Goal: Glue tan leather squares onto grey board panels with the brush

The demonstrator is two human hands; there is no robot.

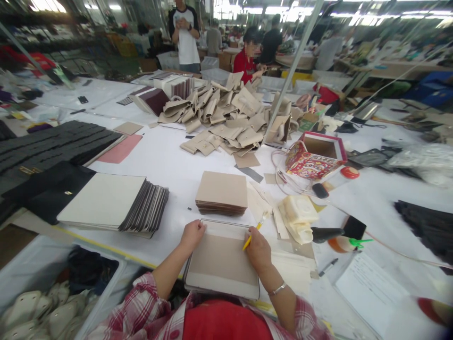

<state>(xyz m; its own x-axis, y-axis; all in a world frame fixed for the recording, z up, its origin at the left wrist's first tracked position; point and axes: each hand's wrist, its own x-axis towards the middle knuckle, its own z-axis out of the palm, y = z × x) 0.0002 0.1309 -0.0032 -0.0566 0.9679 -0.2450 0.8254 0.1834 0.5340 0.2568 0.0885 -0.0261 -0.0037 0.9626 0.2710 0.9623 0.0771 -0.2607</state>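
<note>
A beige panel (pixel 222 264) with a paler strip along its far end lies at the table's front edge, close to my body, on a dark-edged light board. My left hand (pixel 194 233) pinches its far left corner between thumb and fingers. At the far right corner, my right hand (pixel 259 249) holds a yellow-handled brush (pixel 247 243), bristles pointing away from me, while its fingertips press on the panel's edge. Just beyond the panel sits a stack of beige pieces (pixel 221 189). Left of it stands a fanned stack of pale, dark-edged boards (pixel 106 198).
A heap of folded beige pieces (pixel 230 111) covers the table's back middle. To the right are a cream plastic container (pixel 299 215), a patterned red box (pixel 314 156), a pen (pixel 328 267) and a written sheet (pixel 370 283). A bin (pixel 116 278) stands below left. People work behind.
</note>
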